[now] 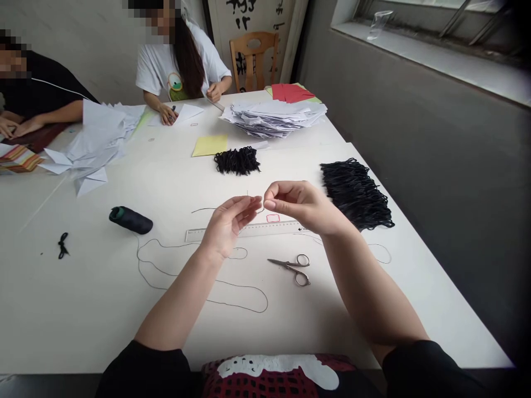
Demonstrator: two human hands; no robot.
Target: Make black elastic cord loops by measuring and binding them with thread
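Above the middle of the white table (232, 340), my left hand (226, 224) and my right hand (307, 207) meet nearly fingertip to fingertip. Both are closed in a pinch on a thin black thread (203, 209), whose end sticks out left of my left hand. A short bit of it shows between the hands. Beneath them lies a clear ruler (265, 229), partly covered by my left hand. Metal scissors (292, 267) rest nearer to me, slightly apart. A black thread spool (131, 219) lies on its side at the left, its loose strand looping across the table.
Black cord bundles (357, 193) lie at the right and a smaller pile (237, 161) further back. Behind are a yellow paper pad (209, 145), a white paper stack (274, 117) and red paper (292, 93). A small black knot (62, 246) lies left. Two people work across the table.
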